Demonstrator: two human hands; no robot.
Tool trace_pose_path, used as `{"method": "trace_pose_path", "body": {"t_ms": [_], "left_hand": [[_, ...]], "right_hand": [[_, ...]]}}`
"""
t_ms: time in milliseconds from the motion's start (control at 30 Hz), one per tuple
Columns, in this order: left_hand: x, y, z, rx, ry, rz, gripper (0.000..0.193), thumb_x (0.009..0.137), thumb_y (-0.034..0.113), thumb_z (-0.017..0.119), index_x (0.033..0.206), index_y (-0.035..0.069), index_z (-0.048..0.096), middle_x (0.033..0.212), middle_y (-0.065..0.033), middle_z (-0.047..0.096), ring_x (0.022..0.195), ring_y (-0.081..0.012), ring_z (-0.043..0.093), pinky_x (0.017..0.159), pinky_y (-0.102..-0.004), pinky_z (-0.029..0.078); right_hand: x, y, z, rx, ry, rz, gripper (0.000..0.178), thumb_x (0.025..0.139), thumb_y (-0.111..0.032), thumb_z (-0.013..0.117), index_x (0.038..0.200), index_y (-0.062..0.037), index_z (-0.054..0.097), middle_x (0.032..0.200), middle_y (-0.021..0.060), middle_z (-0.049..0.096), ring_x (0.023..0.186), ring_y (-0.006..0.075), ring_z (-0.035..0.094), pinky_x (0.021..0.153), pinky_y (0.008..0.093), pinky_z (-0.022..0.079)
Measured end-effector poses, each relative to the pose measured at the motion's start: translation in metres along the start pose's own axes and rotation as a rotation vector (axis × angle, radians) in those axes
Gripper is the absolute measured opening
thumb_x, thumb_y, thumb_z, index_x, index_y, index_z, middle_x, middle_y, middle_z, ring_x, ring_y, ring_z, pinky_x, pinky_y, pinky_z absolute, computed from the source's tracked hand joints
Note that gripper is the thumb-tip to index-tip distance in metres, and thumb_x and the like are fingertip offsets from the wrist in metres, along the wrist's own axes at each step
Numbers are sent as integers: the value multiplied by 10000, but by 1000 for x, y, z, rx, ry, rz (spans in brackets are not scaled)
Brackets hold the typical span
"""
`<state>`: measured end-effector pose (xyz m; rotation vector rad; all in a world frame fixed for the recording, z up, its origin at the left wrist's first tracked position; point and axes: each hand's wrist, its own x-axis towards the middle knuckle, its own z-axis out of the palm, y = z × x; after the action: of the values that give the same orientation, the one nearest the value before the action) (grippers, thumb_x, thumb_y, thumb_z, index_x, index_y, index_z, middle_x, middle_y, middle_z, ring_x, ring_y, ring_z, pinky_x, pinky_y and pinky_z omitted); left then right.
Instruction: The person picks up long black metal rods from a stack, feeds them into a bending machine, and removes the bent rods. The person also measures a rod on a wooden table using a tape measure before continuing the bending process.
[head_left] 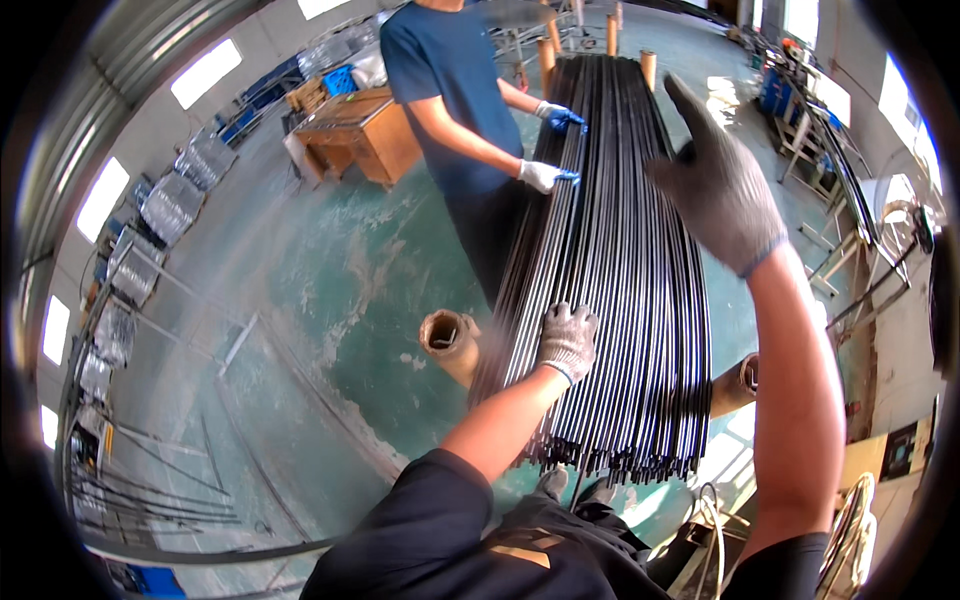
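Left grip (568,340): covered by a grey knit glove; laid on the near part of the rods, fingers bent; whether any rod is clasped cannot be told. Right grip (722,195): similarly gloved; raised near the right edge of the rods, thumb held wide of the fingers, nothing held. Black rods (640,300): many, long and thin, laid side by side lengthwise ahead of the wearer, near ends unevenly aligned. Brown posts (458,358): seen at both sides of the rods, near and far ends. Co-worker (450,110): dressed in a blue T-shirt, stationed at the left side; white-and-blue gloves (543,177) set at the rods' left edge. Wrapped bundles (172,208): ranged along the left wall.
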<state>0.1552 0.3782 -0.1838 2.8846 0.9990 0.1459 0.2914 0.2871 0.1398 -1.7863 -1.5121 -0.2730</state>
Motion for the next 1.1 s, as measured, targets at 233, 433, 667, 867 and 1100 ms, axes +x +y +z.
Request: {"method": "trace_pose_path", "body": {"t_ms": [233,433,667,867,1100], "left_hand": [[-8,-7,11,82,-65,-47,379,972,159,612,1337,88,681,1430,-115,593,1350,-344,521,1229,-519,356],[-3,5,8,110,-125,-33,421,985,169,620,1394,70,637,1465,-154,571,1376,-383,508,1243,-538,344],[-18,1,34,125,-36,-85,486,990,154,641,1463,49,598,1570,-161,503,1447,-368,443,1257,-510,345],[-35,11,31,176,-19,-86,505,1005,153,588,1477,-24,552,1580,-202,476,1485,-363,403,1273,-493,323],[-48,18,40,73,1,-99,561,984,184,587,1495,-40,531,1596,-225,451,1514,-377,365,1296,-514,268]], "right_hand": [[2,-49,2,-102,-36,69,836,951,-214,737,1692,-155,355,824,104,683,682,136,641,641,341,573],[15,-68,-20,-136,-41,70,809,980,-254,735,1682,-122,353,839,132,718,603,154,652,560,327,589],[-61,-93,-54,-46,-267,114,805,899,-190,698,1625,-17,395,1058,313,729,938,414,748,884,454,589],[-123,-83,-87,42,-374,237,831,883,-196,701,1634,-36,385,820,254,699,770,371,730,780,452,563],[-161,-70,-103,19,-424,344,840,880,-203,709,1643,-68,386,739,200,691,704,341,722,734,444,567]]}}
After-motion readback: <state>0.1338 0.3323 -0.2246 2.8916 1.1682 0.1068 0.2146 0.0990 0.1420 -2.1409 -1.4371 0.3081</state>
